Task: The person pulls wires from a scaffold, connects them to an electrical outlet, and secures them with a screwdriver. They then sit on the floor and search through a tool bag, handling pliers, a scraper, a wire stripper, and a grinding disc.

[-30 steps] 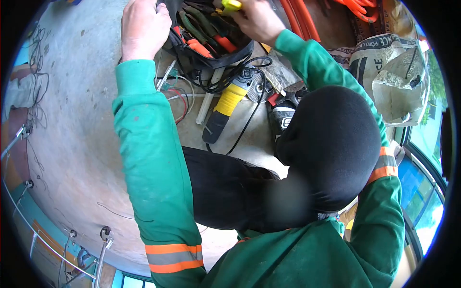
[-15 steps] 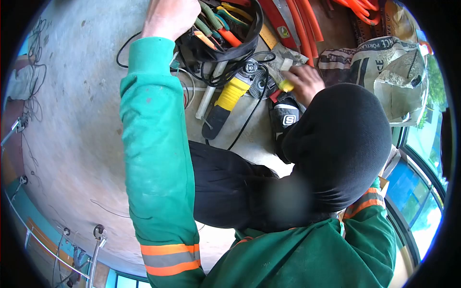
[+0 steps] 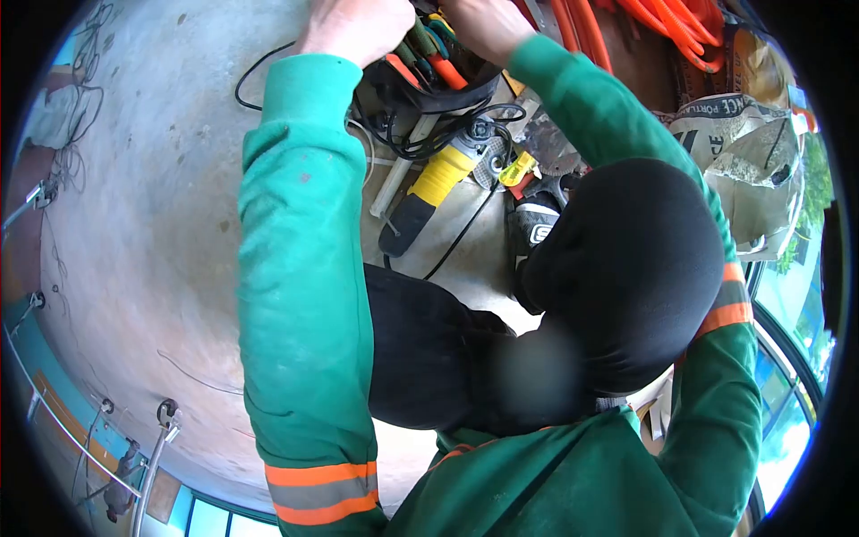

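Observation:
At the top edge, my left hand (image 3: 358, 25) is over the left side of a black tool bag (image 3: 438, 93), its fingers hidden or cut off by the frame. On the bag's other side is my right hand (image 3: 490, 25), its fingertips also out of sight. Pliers with orange grips (image 3: 446, 72) and other tools with green and blue handles stand in the bag between my hands. Below it lies a yellow and black angle grinder (image 3: 434, 188) with a coiled black cable (image 3: 407, 148). A small yellow item (image 3: 518, 168) rests to the right of the grinder's head.
My bent knee (image 3: 635, 268) in black cloth and my shoe (image 3: 537, 222) are close to the grinder. Orange hoses (image 3: 676, 31) and cement bags (image 3: 747, 157) lie at the upper right. A metal frame on casters (image 3: 154, 465) stands at the lower left.
My right hand has left the yellow item and moved up to the tool bag. My left hand has shifted slightly right. The yellow item now lies uncovered on the floor.

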`<action>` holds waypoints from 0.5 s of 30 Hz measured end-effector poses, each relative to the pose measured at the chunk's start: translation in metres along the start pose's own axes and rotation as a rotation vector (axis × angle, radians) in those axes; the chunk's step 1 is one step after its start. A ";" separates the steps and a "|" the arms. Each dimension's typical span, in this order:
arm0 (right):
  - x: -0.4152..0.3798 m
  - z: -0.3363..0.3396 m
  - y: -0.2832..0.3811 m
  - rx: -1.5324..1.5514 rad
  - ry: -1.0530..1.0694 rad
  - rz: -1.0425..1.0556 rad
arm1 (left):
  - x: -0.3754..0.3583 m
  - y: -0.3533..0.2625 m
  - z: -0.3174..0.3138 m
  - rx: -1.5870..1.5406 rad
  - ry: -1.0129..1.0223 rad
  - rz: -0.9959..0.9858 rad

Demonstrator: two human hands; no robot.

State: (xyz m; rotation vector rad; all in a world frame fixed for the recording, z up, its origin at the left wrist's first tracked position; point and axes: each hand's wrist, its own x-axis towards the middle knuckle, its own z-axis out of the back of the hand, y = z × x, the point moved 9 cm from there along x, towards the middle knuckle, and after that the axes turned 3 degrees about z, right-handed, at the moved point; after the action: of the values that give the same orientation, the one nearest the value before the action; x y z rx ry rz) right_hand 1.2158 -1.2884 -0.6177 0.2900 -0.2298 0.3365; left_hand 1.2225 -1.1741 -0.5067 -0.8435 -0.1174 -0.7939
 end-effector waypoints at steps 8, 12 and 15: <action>0.031 -0.045 -0.057 -0.227 0.299 -0.262 | 0.001 0.002 -0.003 0.004 0.030 0.044; 0.015 -0.027 -0.070 -0.089 0.155 -0.297 | 0.005 0.001 -0.005 0.036 0.058 0.068; 0.010 -0.022 -0.082 -0.093 0.095 -0.327 | 0.009 -0.004 -0.009 0.079 0.011 0.024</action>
State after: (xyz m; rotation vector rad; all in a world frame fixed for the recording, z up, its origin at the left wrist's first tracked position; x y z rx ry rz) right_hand 1.2580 -1.3523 -0.6548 0.2142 -0.1013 0.0161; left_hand 1.2243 -1.1872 -0.5062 -0.7647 -0.1283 -0.7665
